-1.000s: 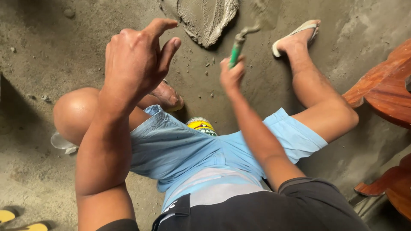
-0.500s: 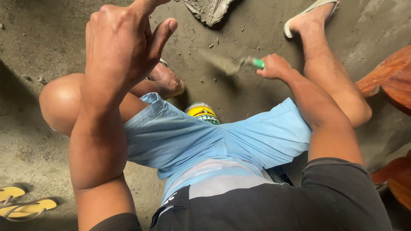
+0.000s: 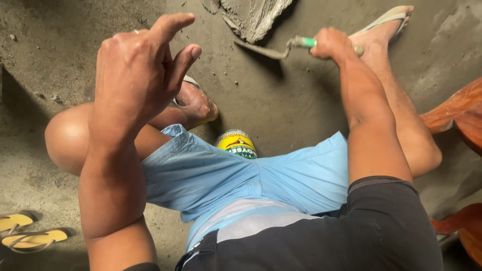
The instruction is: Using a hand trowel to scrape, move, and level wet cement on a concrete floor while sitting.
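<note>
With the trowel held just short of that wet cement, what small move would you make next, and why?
Probably slide the trowel forward under the cement pile: the right hand grips its handle, and the blade tip lies just short of the pile's edge.

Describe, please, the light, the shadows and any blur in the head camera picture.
Head view: soft, dim light without glare; a dark shadow lies on the floor at the left edge; the raised left hand is near the lens and looks oversized; the right hand and its trowel are slightly soft; the can stays readable in shape.
</note>
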